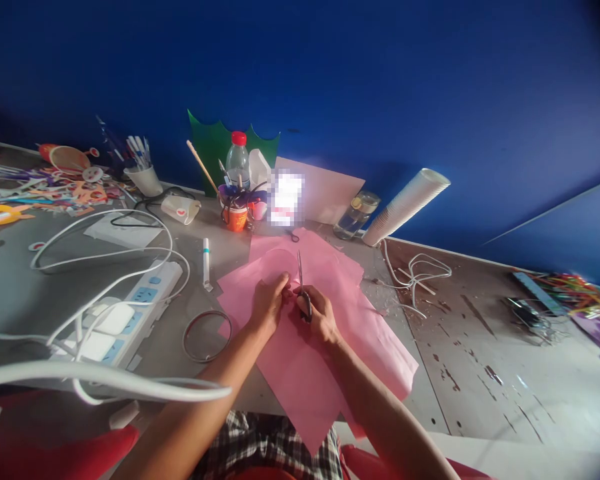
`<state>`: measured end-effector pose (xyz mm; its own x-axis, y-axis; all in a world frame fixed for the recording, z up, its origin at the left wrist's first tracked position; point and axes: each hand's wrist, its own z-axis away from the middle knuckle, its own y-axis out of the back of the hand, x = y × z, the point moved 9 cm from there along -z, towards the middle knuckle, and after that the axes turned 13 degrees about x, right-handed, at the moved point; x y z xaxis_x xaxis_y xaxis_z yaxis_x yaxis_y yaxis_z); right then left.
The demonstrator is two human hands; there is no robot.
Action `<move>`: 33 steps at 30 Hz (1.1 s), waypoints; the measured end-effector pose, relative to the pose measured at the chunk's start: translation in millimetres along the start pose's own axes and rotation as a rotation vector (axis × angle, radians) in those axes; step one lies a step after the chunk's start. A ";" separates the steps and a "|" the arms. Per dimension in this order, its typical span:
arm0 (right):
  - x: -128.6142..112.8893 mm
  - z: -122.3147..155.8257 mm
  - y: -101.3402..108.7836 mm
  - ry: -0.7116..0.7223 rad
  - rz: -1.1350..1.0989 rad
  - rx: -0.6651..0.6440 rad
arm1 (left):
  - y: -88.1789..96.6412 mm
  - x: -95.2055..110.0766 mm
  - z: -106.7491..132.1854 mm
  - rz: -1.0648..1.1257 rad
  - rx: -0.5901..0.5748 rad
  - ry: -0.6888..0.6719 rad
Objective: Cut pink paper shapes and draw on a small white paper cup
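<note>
Several overlapping pink paper sheets (300, 373) lie across the table in front of me, with one corner hanging over the front edge. My right hand (321, 315) is closed round the dark handles of a pair of scissors (301, 268), whose blades point away from me over the sheets. Beside it, my left hand (269, 305) is closed, its fingertips pinching a bit of pink paper close to the scissors. What exactly sits between those fingertips is partly hidden.
Left are a white power strip (147, 300) with looping cables, a tape ring (207, 335) and a white marker (207, 261). Behind the paper stand a bright blurred screen (286, 197), a red-capped bottle (238, 163), a glass jar (356, 215) and stacked paper cups (407, 205).
</note>
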<state>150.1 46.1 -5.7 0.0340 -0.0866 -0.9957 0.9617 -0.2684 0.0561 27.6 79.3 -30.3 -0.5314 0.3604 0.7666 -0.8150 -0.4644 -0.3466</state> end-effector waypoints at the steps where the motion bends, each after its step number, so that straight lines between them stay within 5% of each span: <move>1: 0.5 0.2 0.1 -0.010 -0.009 0.002 | -0.1 0.2 0.2 -0.002 0.000 0.000; 8: 1.2 -1.0 2.6 -0.039 -0.113 0.040 | -4.7 1.6 2.0 -0.032 -0.064 -0.002; 15: -1.0 -23.4 44.9 0.037 -0.127 0.349 | -7.9 2.6 1.4 -0.160 -0.141 -0.041; 21: -11.2 -36.2 78.0 0.205 0.357 0.485 | 7.5 17.9 -10.7 -0.022 -0.008 -0.057; 33: -37.9 -28.8 53.3 0.332 1.216 0.269 | 10.5 25.3 -18.1 0.077 -0.046 -0.093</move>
<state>207.9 62.6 32.9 0.9479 -0.1799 -0.2631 0.1817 -0.3731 0.9098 1.4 98.1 -24.4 -0.5711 0.2470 0.7829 -0.7832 -0.4495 -0.4295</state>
